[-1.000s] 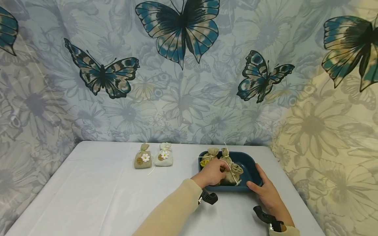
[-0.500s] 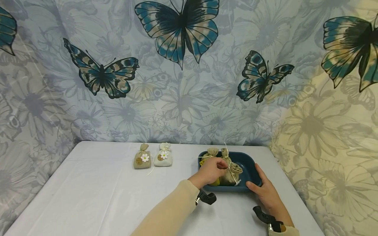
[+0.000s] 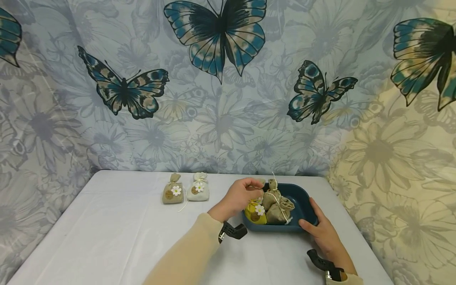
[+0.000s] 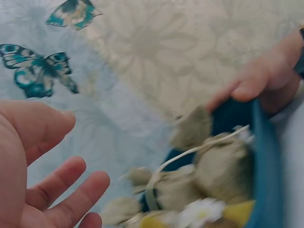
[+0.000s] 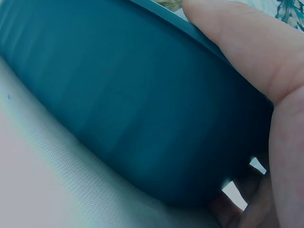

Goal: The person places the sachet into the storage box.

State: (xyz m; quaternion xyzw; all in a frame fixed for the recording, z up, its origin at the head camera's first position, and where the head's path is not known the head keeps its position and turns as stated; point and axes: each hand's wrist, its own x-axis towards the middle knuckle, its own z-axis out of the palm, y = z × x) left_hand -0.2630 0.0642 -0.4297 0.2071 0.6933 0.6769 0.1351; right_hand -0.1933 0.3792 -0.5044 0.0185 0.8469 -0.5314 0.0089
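Note:
A dark blue tray (image 3: 300, 200) holds several small drawstring pouches. At its front left sits a yellow pouch (image 3: 263, 220) with a white flower. Beside that leans a beige pouch (image 3: 276, 217) with a pale cord, and another beige pouch (image 3: 272, 189) is behind it. My left hand (image 3: 236, 198) hovers over the tray's left end, its fingers loosely extended; the left wrist view shows nothing in them. With my right hand (image 3: 325, 233) I grip the tray's right front corner, the thumb (image 5: 237, 42) over the rim and the fingers around the outside.
Toward the back of the white table (image 3: 107, 229), left of the tray, a beige pouch (image 3: 172, 196) and a white pouch (image 3: 198, 195) stand side by side, each with a white flower. A butterfly-patterned cloth (image 3: 228, 130) rises behind the table.
My left hand has drawn away from the beige pouches toward the left, uncovering the yellow pouch. The right hand keeps its grip on the tray, which stays in place.

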